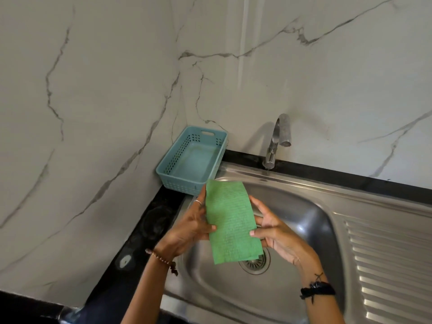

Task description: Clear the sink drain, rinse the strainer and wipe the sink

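Holding a green cloth stretched over the sink, the left hand and right hand each pinch one long edge between thumb and fingers. The strainer sits in the drain directly below, partly hidden by the cloth. Judged step: preparing to wipe. The next move calls for folding the cloth and pressing it to the basin. Farther back stand the faucet, not running, and a blue basket on the tabletop.
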Demonstrator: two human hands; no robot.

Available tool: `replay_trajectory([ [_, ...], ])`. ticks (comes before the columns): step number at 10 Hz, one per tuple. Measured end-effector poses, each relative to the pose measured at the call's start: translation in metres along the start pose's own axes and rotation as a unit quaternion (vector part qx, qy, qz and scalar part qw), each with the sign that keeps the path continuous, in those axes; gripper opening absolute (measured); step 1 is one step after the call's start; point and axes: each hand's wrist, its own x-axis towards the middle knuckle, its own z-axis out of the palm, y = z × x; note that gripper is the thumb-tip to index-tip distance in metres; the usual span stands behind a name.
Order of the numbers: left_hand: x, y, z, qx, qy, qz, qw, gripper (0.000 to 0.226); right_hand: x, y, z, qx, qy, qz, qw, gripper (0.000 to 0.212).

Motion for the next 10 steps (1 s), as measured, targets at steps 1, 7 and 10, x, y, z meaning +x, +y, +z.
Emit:
replay_trajectory([
  [1,0.015,0.036,-0.021,0.074,0.032,0.010,0.997,0.103,0.031,-0.024,0.009,-0.061,0.020,-0.020,0.998,0.074],
  [7,0.215,0.072,-0.158,0.629,0.076,-0.077,0.770,0.062,0.272,-0.055,0.055,-0.624,0.152,0.090,0.762,0.048],
  [10,0.200,0.064,-0.136,0.678,0.089,-0.109,0.722,0.035,0.273,-0.056,0.066,-0.639,0.145,0.060,0.753,0.029],
])
